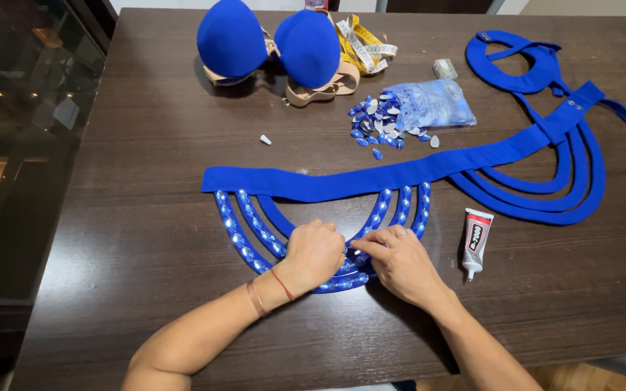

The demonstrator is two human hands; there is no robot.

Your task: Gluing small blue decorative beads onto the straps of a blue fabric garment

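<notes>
dark wood table [146, 217], dim glass panel [23, 108] at left

Our left hand [315, 253] and right hand [400, 262] cover the bottom of the jewelled blue loops [255, 228], so we cannot see what the fingers [371, 242] pinch. The tabletop [146, 217] runs past the frame's lower edge, and the tube's [475, 242] print is too small.
</notes>
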